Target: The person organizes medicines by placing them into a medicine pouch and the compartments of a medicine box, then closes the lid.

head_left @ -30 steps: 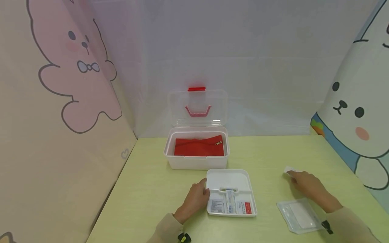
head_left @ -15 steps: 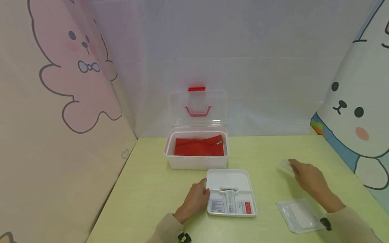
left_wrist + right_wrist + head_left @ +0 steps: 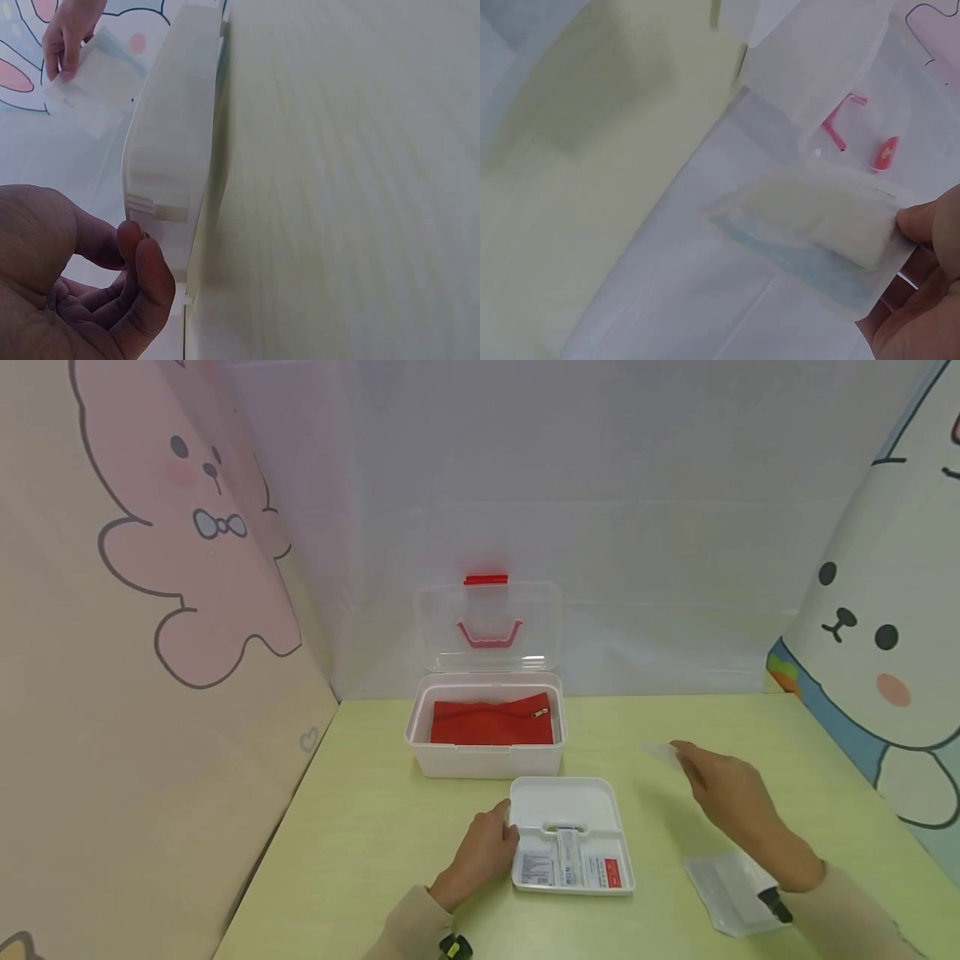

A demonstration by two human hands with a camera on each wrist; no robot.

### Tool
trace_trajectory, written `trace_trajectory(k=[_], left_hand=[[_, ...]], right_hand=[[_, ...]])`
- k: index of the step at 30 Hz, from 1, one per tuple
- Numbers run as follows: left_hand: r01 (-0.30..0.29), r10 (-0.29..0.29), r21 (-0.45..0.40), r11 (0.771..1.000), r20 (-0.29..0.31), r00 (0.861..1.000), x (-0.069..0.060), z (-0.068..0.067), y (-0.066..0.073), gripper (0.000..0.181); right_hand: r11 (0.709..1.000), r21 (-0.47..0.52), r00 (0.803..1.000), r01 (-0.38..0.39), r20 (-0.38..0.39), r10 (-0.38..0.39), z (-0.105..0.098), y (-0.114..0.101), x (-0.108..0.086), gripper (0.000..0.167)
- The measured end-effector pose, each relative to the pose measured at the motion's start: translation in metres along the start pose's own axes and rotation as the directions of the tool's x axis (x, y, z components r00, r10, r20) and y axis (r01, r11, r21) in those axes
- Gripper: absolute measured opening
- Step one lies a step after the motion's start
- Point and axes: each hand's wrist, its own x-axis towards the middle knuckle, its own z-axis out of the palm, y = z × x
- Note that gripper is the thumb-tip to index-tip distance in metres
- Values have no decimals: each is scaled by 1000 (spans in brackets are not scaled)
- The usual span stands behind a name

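My left hand grips the left edge of a shallow white tray lying on the table. Curled fingers show against the tray's end wall in the left wrist view. A slim printed packet lies in the tray between a grey-printed label packet and a red-and-white one. In the air right of the tray, my right hand pinches a translucent sachet by one edge; a white pad, perhaps gauze, shows through it.
Behind the tray stands a white box with its clear lid raised and a red zipped pouch inside. A larger clear packet lies beneath my right forearm. Printed cloth walls border the table.
My right hand has lifted the sachet and carried it left, away from above the right side of the table. My left hand and the tray have stayed put.
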Motion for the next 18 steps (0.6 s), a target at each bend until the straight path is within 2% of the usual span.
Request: trace_trajectory(k=[6,12,16,18], left_hand=[[-3,3,-8,1000,2,1000,0,0,-1,46],[-1,1,-24,1000,1,1000,0,-1,0,46],[-4,4,-21,1000,0,1000,1,0,0,46],[-4,4,-17,1000,1,1000,1,0,0,46]], right_hand=[[999,20,999,45,3,-46,2,-24,10,28],[992,40,993,121,-18,-120,12,-43,15,29],[990,53,991,134,7,-135,23,-56,16,30],[990,62,990,130,43,-133,30,-63,17,30]])
